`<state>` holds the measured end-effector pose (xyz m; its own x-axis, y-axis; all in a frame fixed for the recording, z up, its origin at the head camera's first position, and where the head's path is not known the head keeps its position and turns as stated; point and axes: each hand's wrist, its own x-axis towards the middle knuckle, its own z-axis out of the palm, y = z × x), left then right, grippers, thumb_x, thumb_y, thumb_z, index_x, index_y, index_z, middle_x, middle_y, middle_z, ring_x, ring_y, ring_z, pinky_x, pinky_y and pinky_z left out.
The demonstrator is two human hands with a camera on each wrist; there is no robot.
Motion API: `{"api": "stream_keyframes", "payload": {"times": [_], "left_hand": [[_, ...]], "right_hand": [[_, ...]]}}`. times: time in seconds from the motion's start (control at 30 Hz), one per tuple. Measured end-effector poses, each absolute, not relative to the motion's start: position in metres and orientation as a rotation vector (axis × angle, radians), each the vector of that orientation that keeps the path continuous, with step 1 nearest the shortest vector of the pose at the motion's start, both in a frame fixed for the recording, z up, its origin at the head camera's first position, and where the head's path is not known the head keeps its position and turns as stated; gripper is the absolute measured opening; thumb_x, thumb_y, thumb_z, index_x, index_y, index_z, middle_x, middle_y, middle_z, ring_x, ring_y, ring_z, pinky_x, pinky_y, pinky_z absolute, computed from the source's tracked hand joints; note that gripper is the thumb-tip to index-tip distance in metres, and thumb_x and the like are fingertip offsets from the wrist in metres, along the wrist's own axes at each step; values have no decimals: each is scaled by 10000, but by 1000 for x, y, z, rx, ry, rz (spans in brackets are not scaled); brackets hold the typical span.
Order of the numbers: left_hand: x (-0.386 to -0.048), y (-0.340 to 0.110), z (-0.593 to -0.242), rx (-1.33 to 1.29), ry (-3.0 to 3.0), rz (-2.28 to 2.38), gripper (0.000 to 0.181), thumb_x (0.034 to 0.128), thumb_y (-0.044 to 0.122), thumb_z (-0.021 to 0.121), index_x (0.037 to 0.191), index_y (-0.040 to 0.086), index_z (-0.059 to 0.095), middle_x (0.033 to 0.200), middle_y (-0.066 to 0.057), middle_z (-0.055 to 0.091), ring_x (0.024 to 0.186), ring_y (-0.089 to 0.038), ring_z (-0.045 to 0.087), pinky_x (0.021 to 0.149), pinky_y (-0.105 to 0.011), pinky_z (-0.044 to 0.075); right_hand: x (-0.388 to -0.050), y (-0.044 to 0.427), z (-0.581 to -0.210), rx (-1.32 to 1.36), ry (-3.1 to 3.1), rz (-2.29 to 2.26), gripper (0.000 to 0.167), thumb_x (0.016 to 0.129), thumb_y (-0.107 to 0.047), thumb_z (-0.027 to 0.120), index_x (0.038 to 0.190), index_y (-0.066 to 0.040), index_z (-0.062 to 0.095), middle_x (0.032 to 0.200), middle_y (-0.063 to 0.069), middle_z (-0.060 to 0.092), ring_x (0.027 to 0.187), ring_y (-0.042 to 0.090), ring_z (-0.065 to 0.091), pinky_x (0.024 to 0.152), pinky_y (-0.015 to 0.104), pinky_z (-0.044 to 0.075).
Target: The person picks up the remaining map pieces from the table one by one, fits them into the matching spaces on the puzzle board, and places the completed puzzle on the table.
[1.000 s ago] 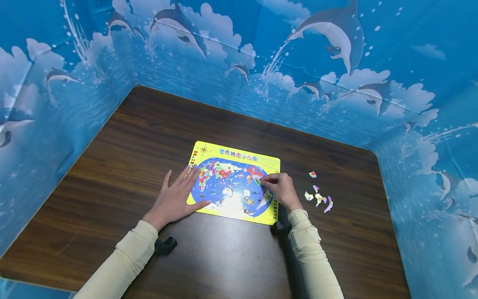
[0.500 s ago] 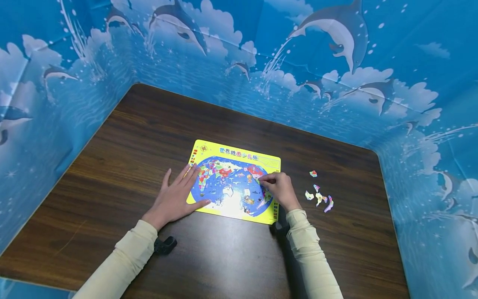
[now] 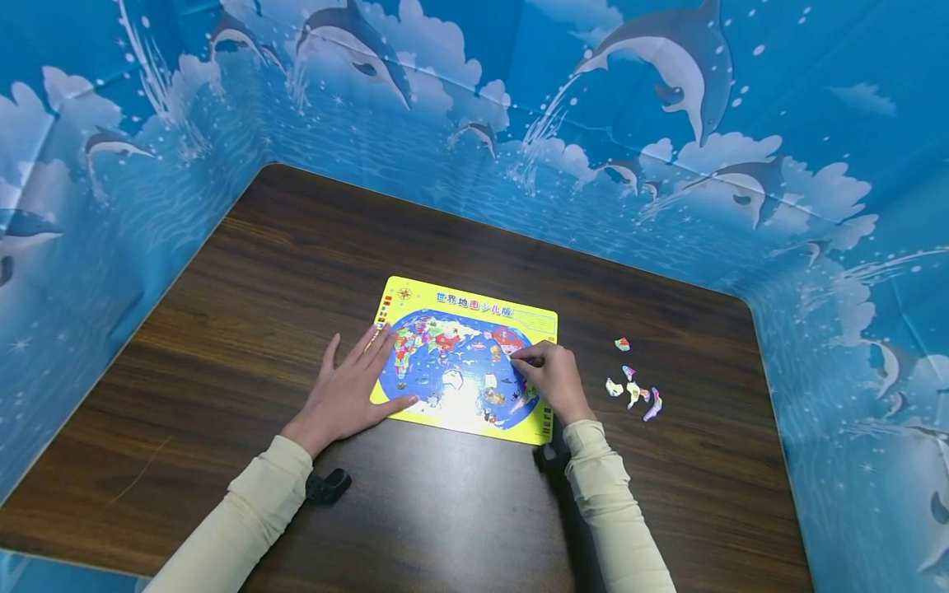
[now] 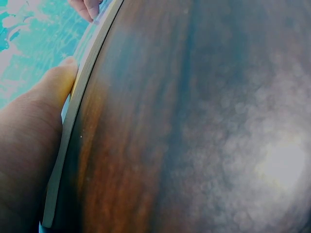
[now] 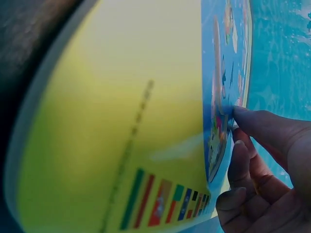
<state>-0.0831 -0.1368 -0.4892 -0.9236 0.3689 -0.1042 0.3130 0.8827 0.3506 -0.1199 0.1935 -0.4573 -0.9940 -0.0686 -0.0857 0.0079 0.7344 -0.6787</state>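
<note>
A yellow-bordered world map puzzle board (image 3: 537, 328) lies flat on the table, its blue map partly washed out by glare. My left hand (image 3: 344, 399) rests on its left edge with fingers spread. In the left wrist view only the thumb side of the left hand (image 4: 31, 116) shows clearly. Over the right part of the map, my right hand (image 3: 556, 380) pinches a small puzzle piece between thumb and fingertips. The right wrist view has the right hand (image 5: 272, 165) close against the board (image 5: 121, 107); the fingers mostly hide the piece.
Several loose puzzle pieces (image 3: 633, 394) lie on the dark wooden table (image 3: 712, 478) right of the board, with one red-and-green piece (image 3: 622, 344) a little farther back. A blue dolphin-print curtain (image 3: 445, 181) borders the table's back and sides. Black wrist devices (image 3: 329, 487) sit under the wrists.
The right hand has shifted slightly left over the map, and the green of the piece it pinches is now less visible. The left hand stays in place.
</note>
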Motion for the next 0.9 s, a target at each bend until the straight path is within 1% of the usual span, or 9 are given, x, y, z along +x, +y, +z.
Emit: {"api": "stream_keyframes", "payload": {"times": [0.2,0.43,0.67,0.9], "left_hand": [[-83,-137,-488,523,2880,492,1084,899,772,541,1665,102,167,1733,-83,123,1603,-295,39,1211,-659,-102],[-83,-136,-487,520,2883,493,1076,901,749,564,1664,100,171,1731,-88,137,1601,-307,52,1211,-667,-89],[-80,-135,-490,518,2875,504,1078,901,762,550,1663,100,173,1731,-89,135,1601,-308,47,1208,-669,-95],[-83,-136,-489,523,2894,500,1081,900,755,560,1664,99,169,1733,-90,131,1601,-307,50,1209,-667,-96]], "right_hand": [[-120,191,-457,-67,2869,-1076,164,926,-137,797,1045,-25,815,966,95,769,776,178,667,705,325,583],[-118,190,-459,-47,2834,-1111,209,951,-174,774,1090,-21,805,946,86,765,757,166,678,719,321,607],[-111,191,-456,121,2902,-1212,205,979,-162,732,1089,-1,793,956,127,762,770,216,679,710,371,592],[-108,190,-453,158,2919,-1210,218,987,-117,685,1130,20,778,1007,148,774,829,232,711,767,409,602]]}}
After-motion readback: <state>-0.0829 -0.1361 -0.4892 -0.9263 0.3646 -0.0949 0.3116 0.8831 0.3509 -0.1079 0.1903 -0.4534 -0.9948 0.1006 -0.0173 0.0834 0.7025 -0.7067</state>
